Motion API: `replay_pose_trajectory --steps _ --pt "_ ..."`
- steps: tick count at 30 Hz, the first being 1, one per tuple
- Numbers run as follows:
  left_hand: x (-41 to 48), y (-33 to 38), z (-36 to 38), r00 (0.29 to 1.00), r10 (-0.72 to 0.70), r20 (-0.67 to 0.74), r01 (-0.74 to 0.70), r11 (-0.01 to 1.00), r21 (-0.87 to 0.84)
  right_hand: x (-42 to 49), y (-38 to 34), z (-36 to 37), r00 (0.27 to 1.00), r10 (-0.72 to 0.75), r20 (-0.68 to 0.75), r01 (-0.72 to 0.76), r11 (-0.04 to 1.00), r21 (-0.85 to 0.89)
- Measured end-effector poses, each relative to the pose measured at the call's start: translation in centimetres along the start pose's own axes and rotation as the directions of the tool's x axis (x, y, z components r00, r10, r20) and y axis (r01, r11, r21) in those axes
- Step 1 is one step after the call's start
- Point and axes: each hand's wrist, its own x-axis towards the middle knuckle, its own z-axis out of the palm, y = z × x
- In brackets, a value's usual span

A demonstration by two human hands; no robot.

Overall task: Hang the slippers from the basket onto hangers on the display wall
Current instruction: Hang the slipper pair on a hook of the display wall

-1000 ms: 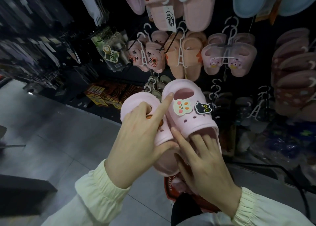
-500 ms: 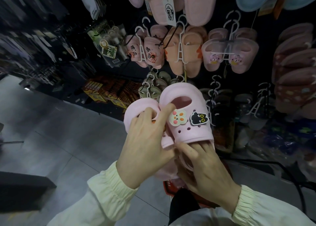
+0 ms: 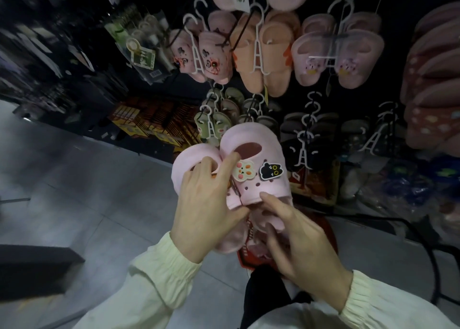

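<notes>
**Pink pair held in both hands in front of the slipper wall**

The pink slippers (image 3: 270,152) sit side by side, toes pointing up towards the display wall (image 3: 286,97), and both hands have hold of them. The left hand (image 3: 206,204) is curled over the top of the left-side slipper, its forefinger stretched across onto the other one, right beside the bunny charm (image 3: 243,170), with the thumb tucked in below the uppers. The right hand (image 3: 298,241) comes in from the near side. Its forefinger lies on the near edge of the right-side slipper's upper and the other fingers are bent in around the heel end.

Directly below the hands, down on the grey floor (image 3: 87,179), stands a red basket (image 3: 245,255), mostly hidden by them. Something pink shows inside it, though I cannot say what.

The slippers are pale pink clogs with thick rounded toes, a wide oval opening near the toe and small round holes further back. The right-side one carries the bunny charm and a black cat charm (image 3: 271,174) next to it.

On the wall beyond, white hangers (image 3: 257,55) hold orange, pink and darker pairs in rows.
</notes>
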Motion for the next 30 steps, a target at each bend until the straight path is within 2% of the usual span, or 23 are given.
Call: replay_pose_trajectory --steps 4,9,14,19,23,26,30 --pt "0.3 -0.7 1.9 1.000 -0.002 0.028 0.002 1.000 -0.009 -0.5 1.5 0.3 0.995 0.073 -0.074 -0.075 0.997 -0.024" --pt "0.4 -1.7 6.2 0.995 -0.017 0.099 0.022 0.998 -0.055 -1.4 4.3 1.5 0.961 0.255 -0.108 -0.259 0.965 -0.031" --pt "-0.5 -3.2 13.6 0.978 -0.040 0.206 0.063 0.992 -0.107 -3.7 8.4 4.1 0.886 0.462 0.028 -0.457 0.883 -0.109" --pt "-2.7 -4.3 23.5 0.962 -0.002 0.273 0.053 0.982 -0.179 -8.3 14.9 7.7 0.742 0.664 0.086 -0.650 0.745 -0.146" --pt "-4.7 -5.3 32.7 0.928 0.017 0.373 0.088 0.961 -0.263 -12.9 21.5 10.8 0.602 0.796 0.062 -0.785 0.605 -0.133" --pt "-6.3 -6.2 39.5 0.866 0.019 0.499 0.138 0.951 -0.276 -16.1 26.5 12.9 0.505 0.859 0.088 -0.853 0.512 -0.099" --pt "-8.3 -7.0 46.4 0.775 -0.001 0.632 0.210 0.943 -0.257 -20.6 33.6 15.7 0.308 0.935 0.173 -0.938 0.329 -0.109"
